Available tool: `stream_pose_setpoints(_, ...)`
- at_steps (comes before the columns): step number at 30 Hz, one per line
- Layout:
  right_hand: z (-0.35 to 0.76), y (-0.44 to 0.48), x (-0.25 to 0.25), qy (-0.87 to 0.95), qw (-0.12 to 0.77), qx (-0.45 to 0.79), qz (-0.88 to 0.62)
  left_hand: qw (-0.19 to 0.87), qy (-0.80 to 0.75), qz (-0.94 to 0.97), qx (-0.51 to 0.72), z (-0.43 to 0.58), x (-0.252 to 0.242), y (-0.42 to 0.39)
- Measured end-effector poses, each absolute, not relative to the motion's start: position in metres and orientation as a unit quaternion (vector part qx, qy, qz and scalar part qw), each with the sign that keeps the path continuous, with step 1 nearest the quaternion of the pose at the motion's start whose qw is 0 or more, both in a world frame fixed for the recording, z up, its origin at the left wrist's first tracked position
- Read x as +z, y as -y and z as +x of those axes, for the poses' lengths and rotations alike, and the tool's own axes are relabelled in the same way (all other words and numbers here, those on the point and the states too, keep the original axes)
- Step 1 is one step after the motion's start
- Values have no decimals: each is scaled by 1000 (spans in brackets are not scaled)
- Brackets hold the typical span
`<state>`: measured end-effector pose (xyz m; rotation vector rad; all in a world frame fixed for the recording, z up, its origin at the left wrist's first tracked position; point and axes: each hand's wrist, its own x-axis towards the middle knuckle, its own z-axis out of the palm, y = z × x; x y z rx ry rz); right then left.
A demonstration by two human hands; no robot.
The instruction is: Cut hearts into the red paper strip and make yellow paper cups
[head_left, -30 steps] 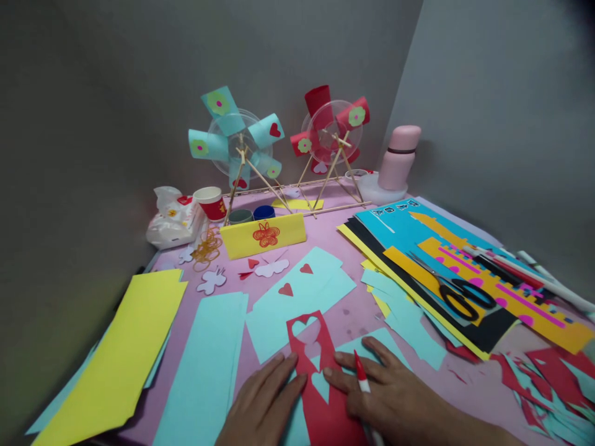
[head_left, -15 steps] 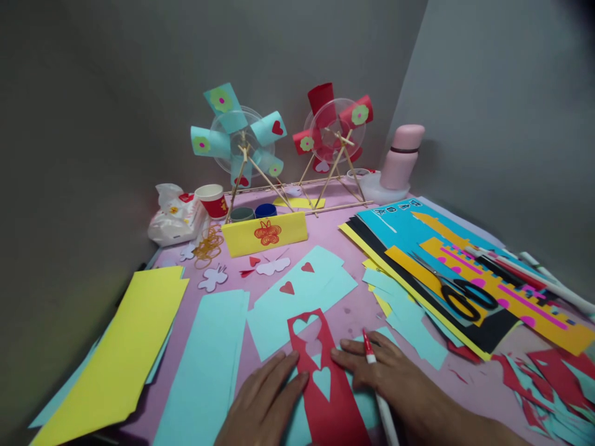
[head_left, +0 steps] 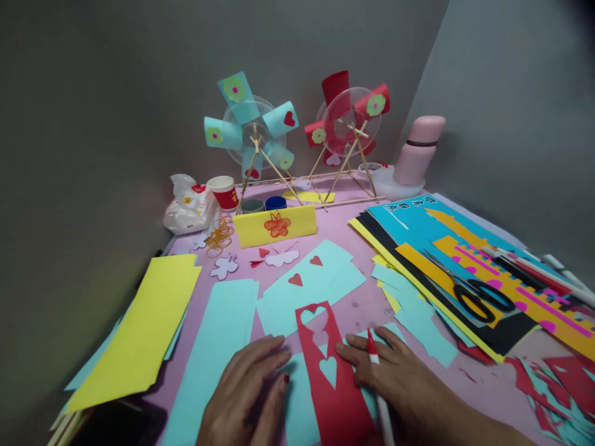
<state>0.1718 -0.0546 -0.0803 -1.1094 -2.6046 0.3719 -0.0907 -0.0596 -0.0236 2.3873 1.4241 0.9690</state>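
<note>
A red paper strip [head_left: 341,396] with heart-shaped holes lies in front of me on light blue paper [head_left: 297,396]. My right hand [head_left: 404,378] rests along the strip's right edge, fingertips touching it. A white marker with a red tip [head_left: 373,353] is held in that hand, its tip pointing away from me. My left hand [head_left: 242,390] is a little left of the strip, fingers loosely apart and holding nothing. Beyond the strip, two small red paper hearts [head_left: 295,280] lie on light blue sheets [head_left: 320,263].
Yellow sheets [head_left: 139,322] lie at left. Scissors [head_left: 478,297] and pens sit on stacked coloured card [head_left: 404,217] at right, near paper scraps [head_left: 553,390]. Behind stand a folded yellow card [head_left: 246,232], a blue-vaned wheel [head_left: 255,127], a red-vaned wheel [head_left: 346,121] and a pink bottle [head_left: 416,155].
My left hand has come off the red strip and moved left. The right hand stays by the strip with the marker. The whole view has shifted slightly.
</note>
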Motion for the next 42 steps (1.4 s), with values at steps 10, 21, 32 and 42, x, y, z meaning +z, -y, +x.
stream_pose_setpoints(10, 171, 59, -33, 881, 148, 220, -391, 189, -422, 851, 247, -88, -18, 45)
stream_pose_setpoints(21, 173, 60, -32, 875, 170, 240, -385, 237, -421, 863, 146, -73, -13, 40)
stream_pose_setpoints(32, 177, 55, -36, 878, 269, 190, -348, 269, -412, 864, 108, -66, -11, 17)
stream_pose_setpoints(42, 142, 50, -18, 652, 365, 450, -489, 290, -424, 852, 99, -63, -8, 16)
